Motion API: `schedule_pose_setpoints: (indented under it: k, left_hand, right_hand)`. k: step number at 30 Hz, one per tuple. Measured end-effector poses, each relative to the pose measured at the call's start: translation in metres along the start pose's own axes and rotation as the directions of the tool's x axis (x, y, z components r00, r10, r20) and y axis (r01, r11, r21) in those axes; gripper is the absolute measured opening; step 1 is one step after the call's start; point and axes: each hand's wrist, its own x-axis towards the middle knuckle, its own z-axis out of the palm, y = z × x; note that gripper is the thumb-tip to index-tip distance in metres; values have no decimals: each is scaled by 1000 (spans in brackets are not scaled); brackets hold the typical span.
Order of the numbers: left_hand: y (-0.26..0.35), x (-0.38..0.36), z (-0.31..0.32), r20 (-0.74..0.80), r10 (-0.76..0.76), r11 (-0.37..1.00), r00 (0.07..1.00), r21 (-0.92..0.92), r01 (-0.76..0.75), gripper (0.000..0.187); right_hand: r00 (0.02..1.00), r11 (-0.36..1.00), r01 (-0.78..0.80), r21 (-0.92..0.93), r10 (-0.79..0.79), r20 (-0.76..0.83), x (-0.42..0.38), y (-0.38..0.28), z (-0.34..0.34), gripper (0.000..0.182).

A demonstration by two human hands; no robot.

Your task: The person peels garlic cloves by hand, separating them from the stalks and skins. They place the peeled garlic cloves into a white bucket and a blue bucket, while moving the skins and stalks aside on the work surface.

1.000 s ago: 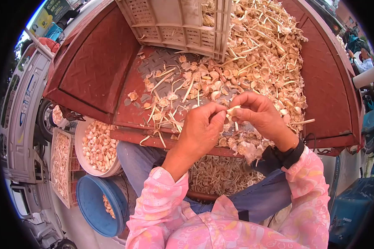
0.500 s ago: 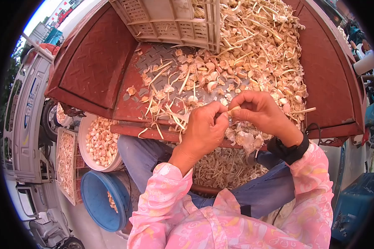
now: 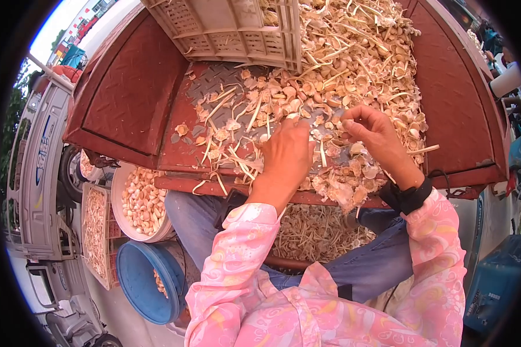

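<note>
My left hand reaches forward onto a heap of garlic bulbs, skins and stalks. Its fingertips are down among the pieces and hidden from me. My right hand hovers just to the right, thumb and fingers curled together at the heap's near edge; whether they pinch a piece is unclear. The heap lies on a red checker-plate metal surface. Both arms wear pink patterned sleeves, and a black band circles the right wrist.
A beige plastic crate lies tipped at the back of the heap. Below left stand a white bowl of peeled cloves, a blue bucket and a flat crate of cloves. Stalks fill my lap. Vehicles stand at left.
My hands were together, pinching one garlic piece between them. They have separated and moved forward onto the heap, the left reaching furthest.
</note>
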Motion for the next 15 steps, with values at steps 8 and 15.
schedule_pose_setpoints:
  k: [8,15]
  left_hand:
    - [-11,0,5,193,-62,991,979,-107,83,15]
    - [-1,-27,-13,158,-189,598,969,-765,241,12]
  right_hand:
    - [990,999,-15,-49,8,-143,10,9,-16,13]
    - [985,998,29,-56,-19,171,-10,-5,26,12]
